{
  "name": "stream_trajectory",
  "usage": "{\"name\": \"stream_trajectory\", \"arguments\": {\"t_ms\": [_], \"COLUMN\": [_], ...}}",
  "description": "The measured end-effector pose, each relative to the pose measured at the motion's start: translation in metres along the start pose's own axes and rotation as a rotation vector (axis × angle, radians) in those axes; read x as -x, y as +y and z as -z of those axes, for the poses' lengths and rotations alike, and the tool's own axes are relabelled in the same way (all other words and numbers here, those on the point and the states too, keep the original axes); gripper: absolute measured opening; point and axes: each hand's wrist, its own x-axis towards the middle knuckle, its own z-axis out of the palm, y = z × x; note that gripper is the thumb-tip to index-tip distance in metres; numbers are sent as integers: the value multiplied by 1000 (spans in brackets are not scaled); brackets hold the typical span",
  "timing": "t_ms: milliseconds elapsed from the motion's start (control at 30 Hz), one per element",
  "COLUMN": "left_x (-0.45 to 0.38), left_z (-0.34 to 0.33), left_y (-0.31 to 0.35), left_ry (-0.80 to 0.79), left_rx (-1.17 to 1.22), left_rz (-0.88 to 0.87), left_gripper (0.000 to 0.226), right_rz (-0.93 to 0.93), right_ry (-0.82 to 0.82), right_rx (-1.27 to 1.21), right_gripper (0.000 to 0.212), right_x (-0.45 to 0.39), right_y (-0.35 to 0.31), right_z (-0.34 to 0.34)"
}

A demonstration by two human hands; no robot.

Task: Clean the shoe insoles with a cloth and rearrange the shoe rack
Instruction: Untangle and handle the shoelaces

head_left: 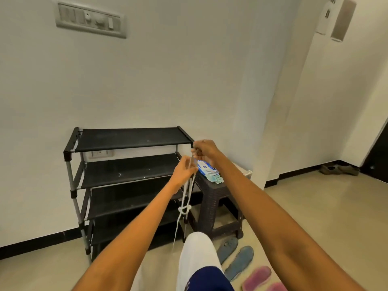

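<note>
Shoelace (188, 186) between both hands

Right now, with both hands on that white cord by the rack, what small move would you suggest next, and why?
Probably set the cord aside. The left hand and right hand both pinch it, it hangs knotted in front of the rack, and neither hand is free. The cloth lies on the stool, and the insoles wait on the floor.
</note>
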Motion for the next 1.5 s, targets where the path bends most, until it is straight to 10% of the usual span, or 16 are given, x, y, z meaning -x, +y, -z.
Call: {"name": "stream_trajectory", "arguments": {"t_ms": [267,500,767,1133,1500], "left_x": [3,-20,-35,-20,-49], "left_z": [11,11,12,28,31], "left_y": [-58,-49,-87,-139,-88], "left_ry": [-208,-86,-428,-369,-107], "left_rx": [-160,-319,-651,-554,121], "left_rz": [193,79,239,431,498], "left_gripper": [26,22,15,14,28], "right_rz": [100,8,223,433,40], "right_ry": [234,102,56,144,-74], "right_rx": [-327,207,268,37,376], "right_gripper": [27,28,31,25,29], "right_x": [-23,-26,-31,-66,-44], "right_y": [-16,49,45,-18,51], "right_z": [41,60,49,59,24]}}
